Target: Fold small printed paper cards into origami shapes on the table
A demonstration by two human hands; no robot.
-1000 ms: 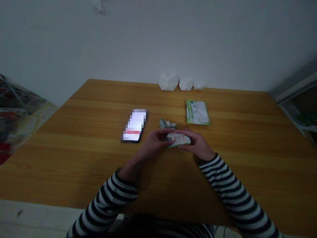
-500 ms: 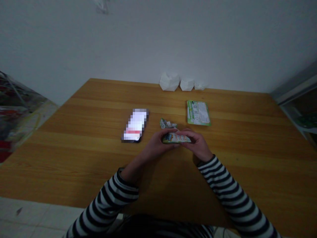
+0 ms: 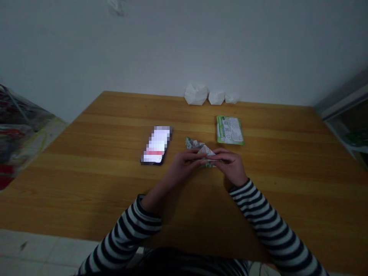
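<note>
My left hand and my right hand meet over the middle of the wooden table, both pinching a small printed paper that is folded up into a peak between my fingertips. Just behind it lies a small crumpled, folded printed paper piece. Both sleeves are black-and-white striped.
A phone with a lit screen lies left of my hands. A green-and-white printed sheet lies flat behind to the right. Three white folded paper shapes stand at the table's far edge by the wall. Cluttered bags sit at far left.
The paper lay as a flat strip between my hands; now it is folded upward into a peaked shape. My hands have drawn slightly closer together and a little farther from me.
</note>
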